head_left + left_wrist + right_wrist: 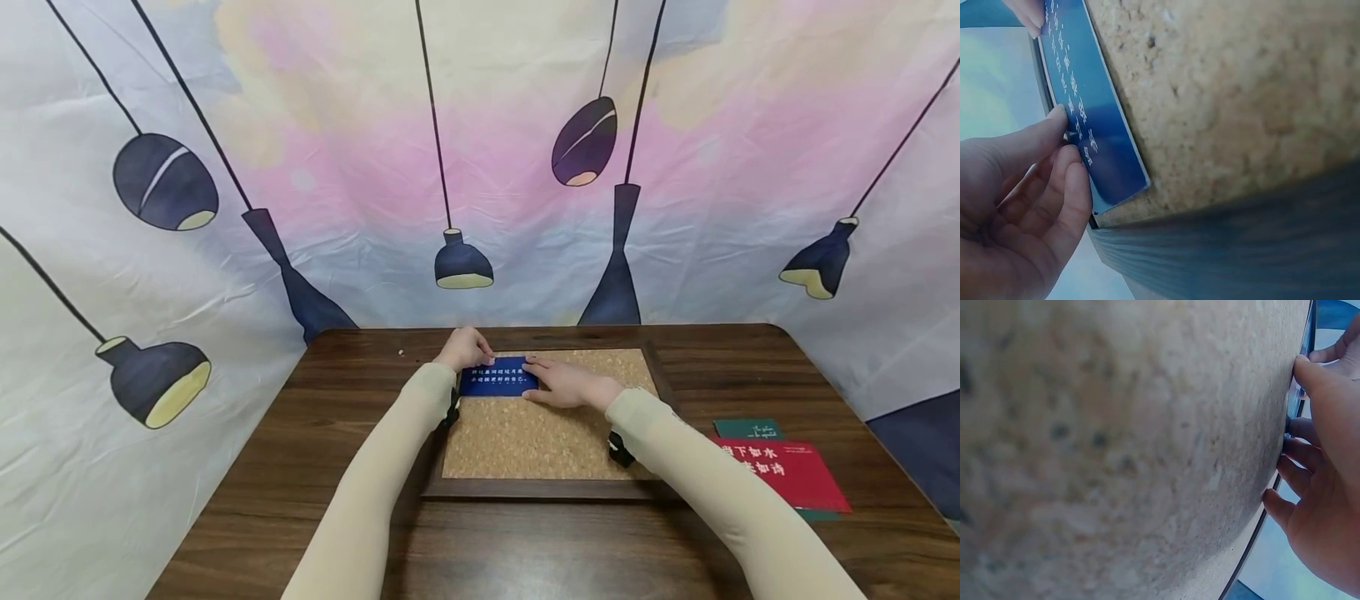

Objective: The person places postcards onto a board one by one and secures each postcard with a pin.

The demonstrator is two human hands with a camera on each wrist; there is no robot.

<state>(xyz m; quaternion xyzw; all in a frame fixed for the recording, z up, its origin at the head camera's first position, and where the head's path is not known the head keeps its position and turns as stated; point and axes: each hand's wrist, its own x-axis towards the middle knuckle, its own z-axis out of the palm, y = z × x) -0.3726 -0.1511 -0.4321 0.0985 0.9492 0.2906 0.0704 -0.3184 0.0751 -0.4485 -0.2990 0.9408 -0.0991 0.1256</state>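
Blue card (497, 387) with white Chinese characters lies at the far left of the framed corkboard (536, 437), on the cork. On my head feed, the left hand (463, 348) is at the card's far edge; its wrist camera shows me the thumb and fingertips pinched on a small shiny piece (1070, 135), too small for me to identify. The right hand (564, 385) rests spread fingers on the card's right end, apart from the left. Right of the board, I see a red card (806, 479) overlapping a dark green card (738, 428) on the wooden table (555, 550), with a lamp-printed backdrop (360, 158) beyond.
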